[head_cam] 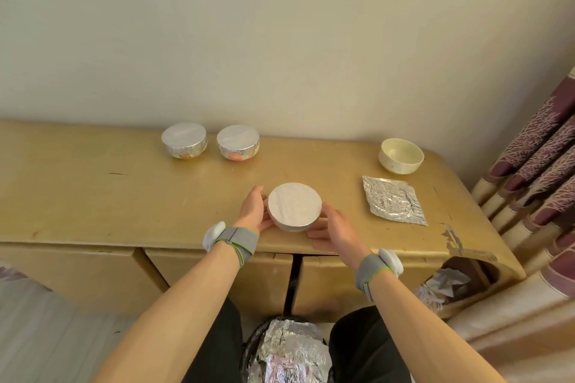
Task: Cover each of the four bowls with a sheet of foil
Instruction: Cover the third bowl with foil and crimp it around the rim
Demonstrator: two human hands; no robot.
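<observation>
A foil-covered bowl (295, 206) sits near the front edge of the wooden cabinet top. My left hand (254, 210) cups its left side and my right hand (334, 227) cups its right side, fingers against the foil wrapped over the rim. Two more foil-covered bowls (184, 144) (238, 146) stand side by side at the back near the wall. An uncovered cream bowl (401, 155) stands at the back right. In front of it lies a flat, crinkled sheet of foil (392, 203).
The yellow cabinet top (109, 190) has a chipped front right corner (451, 236). A patterned curtain (544, 149) hangs at the right. Crumpled foil (289, 351) fills a dark bin on the floor between my legs. More crumpled material (441, 284) sits in the cabinet's open end.
</observation>
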